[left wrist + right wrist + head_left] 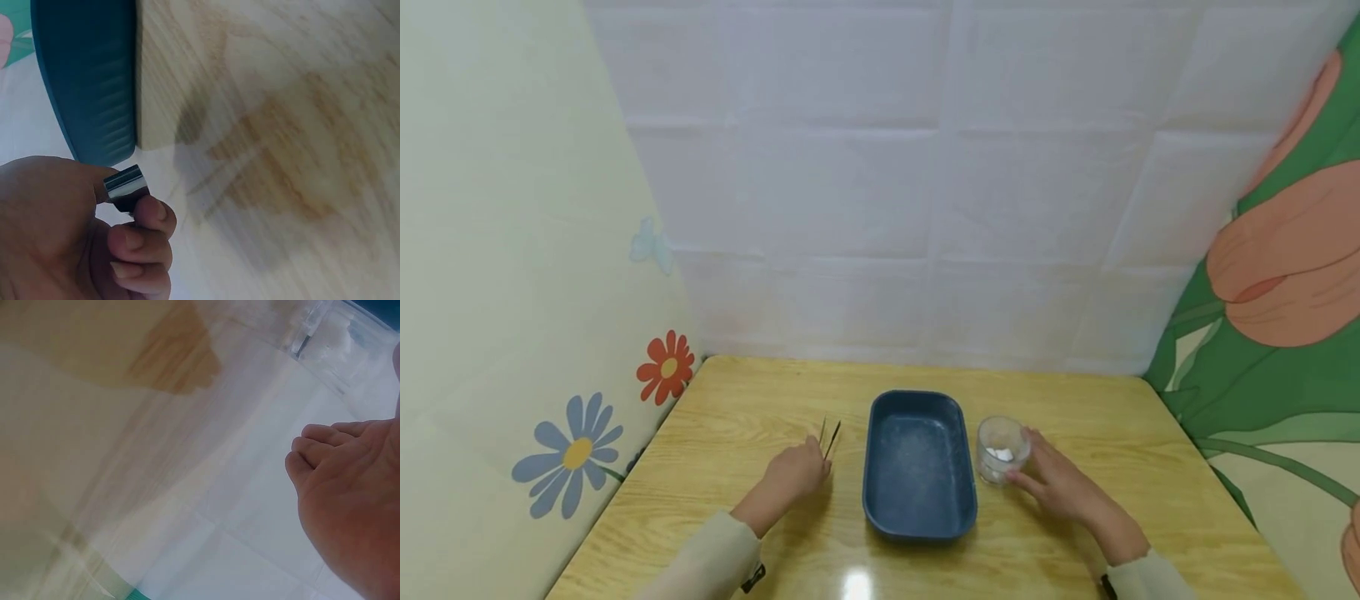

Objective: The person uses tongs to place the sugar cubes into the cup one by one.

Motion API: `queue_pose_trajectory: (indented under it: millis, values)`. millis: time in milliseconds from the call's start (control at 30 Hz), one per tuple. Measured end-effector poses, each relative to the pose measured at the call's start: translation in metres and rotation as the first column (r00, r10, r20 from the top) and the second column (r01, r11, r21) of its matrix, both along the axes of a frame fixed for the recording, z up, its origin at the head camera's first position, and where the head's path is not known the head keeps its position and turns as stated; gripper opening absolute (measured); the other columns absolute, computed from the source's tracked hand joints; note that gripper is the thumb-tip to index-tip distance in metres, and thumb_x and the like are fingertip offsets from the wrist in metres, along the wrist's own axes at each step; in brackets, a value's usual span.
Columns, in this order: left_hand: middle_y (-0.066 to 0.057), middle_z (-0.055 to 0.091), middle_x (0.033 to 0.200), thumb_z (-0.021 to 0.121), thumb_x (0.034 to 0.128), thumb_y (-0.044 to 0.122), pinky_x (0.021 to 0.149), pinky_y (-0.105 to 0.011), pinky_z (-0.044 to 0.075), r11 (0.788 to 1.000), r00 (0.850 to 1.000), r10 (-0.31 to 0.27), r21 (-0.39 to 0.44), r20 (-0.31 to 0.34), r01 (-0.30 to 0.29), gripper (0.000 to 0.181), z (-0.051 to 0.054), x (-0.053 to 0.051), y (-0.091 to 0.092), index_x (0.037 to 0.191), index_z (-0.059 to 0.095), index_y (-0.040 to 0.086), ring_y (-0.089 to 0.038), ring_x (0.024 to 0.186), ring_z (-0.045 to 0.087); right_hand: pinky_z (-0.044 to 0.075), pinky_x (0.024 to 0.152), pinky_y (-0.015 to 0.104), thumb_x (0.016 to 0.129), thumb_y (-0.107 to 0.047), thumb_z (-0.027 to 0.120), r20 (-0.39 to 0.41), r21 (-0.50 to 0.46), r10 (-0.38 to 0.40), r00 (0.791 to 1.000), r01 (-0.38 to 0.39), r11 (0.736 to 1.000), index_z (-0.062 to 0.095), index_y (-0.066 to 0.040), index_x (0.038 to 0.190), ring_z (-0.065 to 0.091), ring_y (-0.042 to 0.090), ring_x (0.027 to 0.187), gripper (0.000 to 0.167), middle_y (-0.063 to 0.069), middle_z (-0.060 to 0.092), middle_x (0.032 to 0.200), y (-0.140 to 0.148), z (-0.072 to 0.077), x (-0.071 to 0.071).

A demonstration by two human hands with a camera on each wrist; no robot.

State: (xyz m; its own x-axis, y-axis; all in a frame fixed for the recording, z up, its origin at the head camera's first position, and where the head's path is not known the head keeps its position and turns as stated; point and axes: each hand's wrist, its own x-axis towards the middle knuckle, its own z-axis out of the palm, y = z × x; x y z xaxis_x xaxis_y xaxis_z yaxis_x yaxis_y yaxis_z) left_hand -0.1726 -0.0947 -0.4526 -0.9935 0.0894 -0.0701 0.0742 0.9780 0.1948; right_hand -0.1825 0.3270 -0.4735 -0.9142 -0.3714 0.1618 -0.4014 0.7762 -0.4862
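Observation:
My left hand (796,473) pinches a pair of thin tweezers (832,439) whose two prongs stand apart, pointing away from me. In the left wrist view, the tweezers' shiny metal end (127,187) sticks out between thumb and index finger; the other fingers curl in. To the right of that hand lies a dark blue rectangular dish (919,467). Beside the dish stands a clear glass cup (992,473) with white pieces (1000,454) inside. My right hand (1067,492) is at the cup's right side, thumb and fingers spread; the right wrist view shows its fingers (312,450) extended near the glass.
Everything stands on a wood-grain table (760,392). A white cloth wall (850,208) rises behind it. Flower-printed sheets (497,292) hang along the left and right edges.

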Motion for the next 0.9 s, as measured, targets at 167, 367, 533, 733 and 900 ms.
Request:
queue_pose_trajectory:
  millis: [167,367,533,733,900]
  values:
    - [-0.017,0.057,0.068,0.059,0.1017,0.024,0.054,-0.044,0.049,0.999,1.000,0.011,0.041,0.026,-0.012,0.031,-0.004,0.001,-0.002,0.099,0.051,-0.006,-0.032,0.060,0.061,0.025,0.112,0.068,0.101,-0.043,0.061,0.021,-0.002,-0.002,1.000,0.002,1.000,0.026,0.013,0.153,0.024,0.056,0.144,0.084,0.036,0.028,0.156,0.001,0.000,0.000]
    - [-0.016,0.058,0.070,0.059,0.1027,0.024,0.054,-0.040,0.047,0.997,0.996,0.017,0.076,0.086,-0.024,0.031,-0.006,0.002,-0.002,0.101,0.052,-0.006,-0.027,0.060,0.058,0.025,0.111,0.069,0.101,-0.043,0.060,0.026,-0.002,0.001,1.000,-0.001,1.000,0.026,0.013,0.153,0.023,0.056,0.144,0.084,0.036,0.028,0.156,0.001,0.000,-0.001]
    - [-0.018,0.060,0.073,0.060,0.1021,0.024,0.057,-0.041,0.049,0.997,0.995,0.017,0.080,0.095,-0.024,0.033,-0.006,0.002,-0.003,0.103,0.052,-0.008,-0.028,0.063,0.060,0.026,0.111,0.068,0.101,-0.044,0.060,0.027,0.004,-0.004,1.000,0.004,1.000,0.026,0.012,0.153,0.024,0.055,0.144,0.084,0.036,0.028,0.156,0.001,0.000,0.000]
    - [-0.014,0.057,0.070,0.061,0.1018,0.025,0.054,-0.038,0.046,0.996,0.994,0.014,0.088,0.109,-0.024,0.034,-0.010,0.001,-0.006,0.102,0.051,-0.007,-0.024,0.059,0.055,0.026,0.111,0.069,0.101,-0.044,0.060,0.034,-0.004,0.004,0.999,-0.004,1.000,0.026,0.011,0.154,0.024,0.056,0.144,0.084,0.035,0.028,0.157,0.001,0.001,0.001]
    - [-0.017,0.059,0.073,0.065,0.0994,0.028,0.058,-0.039,0.048,0.996,0.995,0.005,0.084,0.102,-0.014,0.037,-0.013,-0.002,-0.007,0.101,0.051,-0.007,-0.025,0.062,0.056,0.026,0.111,0.069,0.100,-0.044,0.061,0.019,-0.008,0.012,1.000,-0.012,1.000,0.027,0.010,0.154,0.024,0.056,0.144,0.083,0.035,0.028,0.157,0.001,0.000,-0.001]
